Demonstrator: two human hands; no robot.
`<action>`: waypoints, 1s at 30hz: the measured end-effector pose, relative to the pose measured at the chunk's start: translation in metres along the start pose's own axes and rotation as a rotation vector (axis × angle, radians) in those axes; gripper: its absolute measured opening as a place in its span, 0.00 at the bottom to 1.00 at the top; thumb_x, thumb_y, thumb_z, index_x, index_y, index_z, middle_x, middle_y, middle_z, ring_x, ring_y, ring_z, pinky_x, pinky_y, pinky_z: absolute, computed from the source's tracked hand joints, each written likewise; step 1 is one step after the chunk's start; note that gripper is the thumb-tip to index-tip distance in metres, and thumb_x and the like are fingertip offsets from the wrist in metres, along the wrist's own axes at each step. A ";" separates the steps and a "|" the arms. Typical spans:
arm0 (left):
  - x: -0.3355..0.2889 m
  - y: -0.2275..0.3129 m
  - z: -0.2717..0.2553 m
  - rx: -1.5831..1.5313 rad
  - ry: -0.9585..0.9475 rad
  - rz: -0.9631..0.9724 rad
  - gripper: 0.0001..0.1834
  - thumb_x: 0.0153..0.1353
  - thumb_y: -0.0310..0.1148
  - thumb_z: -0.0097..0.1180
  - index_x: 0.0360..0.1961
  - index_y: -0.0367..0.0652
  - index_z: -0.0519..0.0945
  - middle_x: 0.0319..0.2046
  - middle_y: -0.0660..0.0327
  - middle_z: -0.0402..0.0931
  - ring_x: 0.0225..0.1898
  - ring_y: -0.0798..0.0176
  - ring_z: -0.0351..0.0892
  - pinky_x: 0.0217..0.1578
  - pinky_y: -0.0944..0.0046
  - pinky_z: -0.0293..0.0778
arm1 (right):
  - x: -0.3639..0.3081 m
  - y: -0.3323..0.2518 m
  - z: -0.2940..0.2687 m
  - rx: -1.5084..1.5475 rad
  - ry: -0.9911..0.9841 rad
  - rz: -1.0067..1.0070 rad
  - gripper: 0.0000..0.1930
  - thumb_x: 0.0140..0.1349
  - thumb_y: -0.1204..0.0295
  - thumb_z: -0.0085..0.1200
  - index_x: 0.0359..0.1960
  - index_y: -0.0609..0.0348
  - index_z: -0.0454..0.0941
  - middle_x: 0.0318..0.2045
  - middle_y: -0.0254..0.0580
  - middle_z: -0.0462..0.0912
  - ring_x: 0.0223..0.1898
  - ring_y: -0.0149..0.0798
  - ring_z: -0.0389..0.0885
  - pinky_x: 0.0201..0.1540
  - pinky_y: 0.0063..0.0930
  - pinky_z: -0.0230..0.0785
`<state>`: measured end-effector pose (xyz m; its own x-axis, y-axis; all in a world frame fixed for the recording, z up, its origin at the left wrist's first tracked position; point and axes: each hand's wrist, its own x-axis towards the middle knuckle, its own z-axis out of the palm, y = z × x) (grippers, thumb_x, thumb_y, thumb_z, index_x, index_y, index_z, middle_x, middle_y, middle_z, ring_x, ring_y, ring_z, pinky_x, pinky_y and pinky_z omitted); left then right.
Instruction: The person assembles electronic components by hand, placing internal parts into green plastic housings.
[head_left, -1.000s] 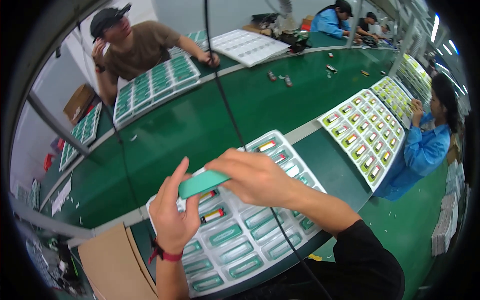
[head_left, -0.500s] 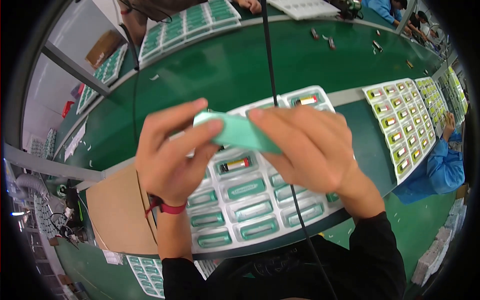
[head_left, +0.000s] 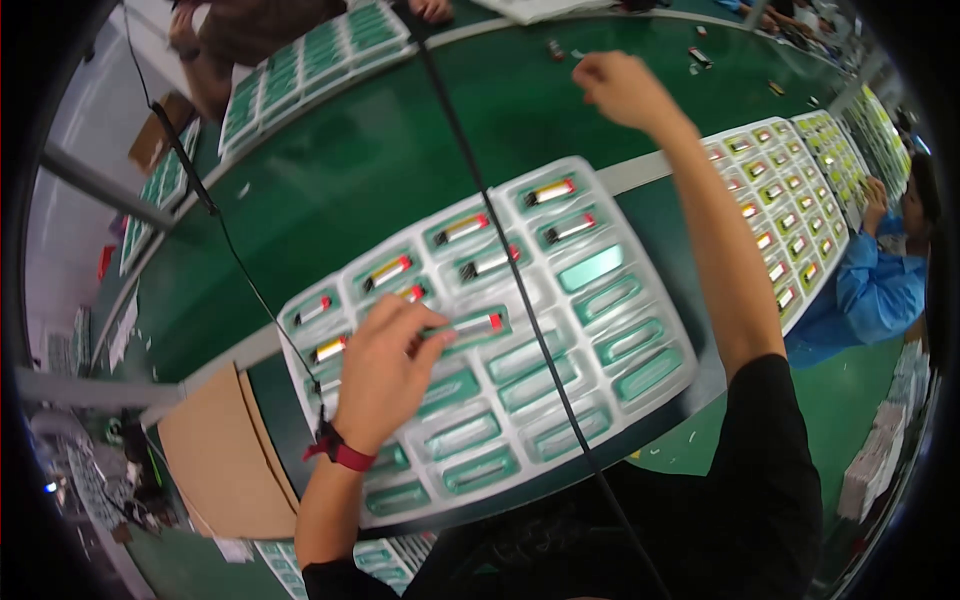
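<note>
Below my hands lies a white moulded tray (head_left: 672,300) with green oblong compartments. Several compartments hold small cylinders with a red end, a yellow or white middle and a dark end; others show only green. Over the middle of the tray, my left hand (head_left: 385,365) is closed with thumb and fingers at the left end of one red-ended cylinder (head_left: 478,324). Green shows around that cylinder; whether it rests in a compartment or is lifted I cannot tell. My right hand (head_left: 628,88) is stretched far out over the green belt, fingers curled together; anything inside them is hidden.
Loose pieces (head_left: 700,58) lie on the green belt (head_left: 330,190). More filled trays (head_left: 785,200) stand at the right beside a person in blue (head_left: 880,300). A cardboard sheet (head_left: 225,455) lies left. Black cords (head_left: 470,150) hang across the view. Another person is at the far side.
Both hands held a green folded piece before; they have separated. My right hand has moved far forward over the belt, my left down to the tray. The view has shifted.
</note>
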<state>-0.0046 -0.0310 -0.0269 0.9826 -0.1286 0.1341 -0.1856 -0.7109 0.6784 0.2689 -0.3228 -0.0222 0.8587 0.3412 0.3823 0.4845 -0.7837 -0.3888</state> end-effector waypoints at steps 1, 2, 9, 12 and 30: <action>0.004 0.002 0.008 0.006 0.001 0.037 0.07 0.54 0.24 0.63 0.34 0.37 0.80 0.26 0.58 0.73 0.24 0.65 0.74 0.26 0.68 0.71 | 0.009 0.026 0.020 -0.143 0.042 -0.028 0.12 0.61 0.68 0.50 0.38 0.65 0.79 0.30 0.54 0.83 0.35 0.53 0.82 0.40 0.43 0.73; 0.007 -0.001 0.016 0.018 -0.020 0.077 0.06 0.54 0.25 0.62 0.33 0.37 0.80 0.25 0.57 0.72 0.23 0.62 0.74 0.26 0.66 0.71 | 0.014 0.038 0.036 -0.155 0.001 0.096 0.12 0.60 0.66 0.49 0.35 0.62 0.79 0.36 0.60 0.81 0.41 0.60 0.80 0.47 0.50 0.72; 0.016 -0.007 0.040 0.186 0.039 0.107 0.04 0.55 0.26 0.62 0.30 0.37 0.81 0.23 0.57 0.73 0.23 0.58 0.74 0.25 0.62 0.69 | 0.045 0.064 0.088 -0.113 0.139 0.361 0.16 0.62 0.63 0.50 0.46 0.63 0.72 0.51 0.61 0.70 0.44 0.62 0.79 0.48 0.51 0.72; 0.016 0.001 0.050 0.188 0.090 0.153 0.04 0.54 0.25 0.62 0.30 0.37 0.80 0.25 0.57 0.75 0.24 0.57 0.74 0.26 0.62 0.69 | 0.055 0.076 0.094 -0.155 0.150 0.463 0.16 0.62 0.63 0.50 0.47 0.60 0.74 0.53 0.57 0.68 0.44 0.60 0.80 0.47 0.48 0.73; 0.099 0.057 0.100 0.362 -0.206 0.482 0.09 0.51 0.31 0.62 0.29 0.36 0.79 0.36 0.52 0.76 0.41 0.48 0.75 0.42 0.55 0.72 | -0.035 -0.065 -0.079 1.336 0.173 0.138 0.12 0.61 0.66 0.49 0.34 0.64 0.77 0.27 0.40 0.80 0.23 0.30 0.76 0.21 0.22 0.67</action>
<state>0.0830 -0.1538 -0.0474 0.7775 -0.5971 0.1973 -0.6283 -0.7240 0.2848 0.1939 -0.3250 0.0561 0.9293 0.1549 0.3351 0.2721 0.3263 -0.9053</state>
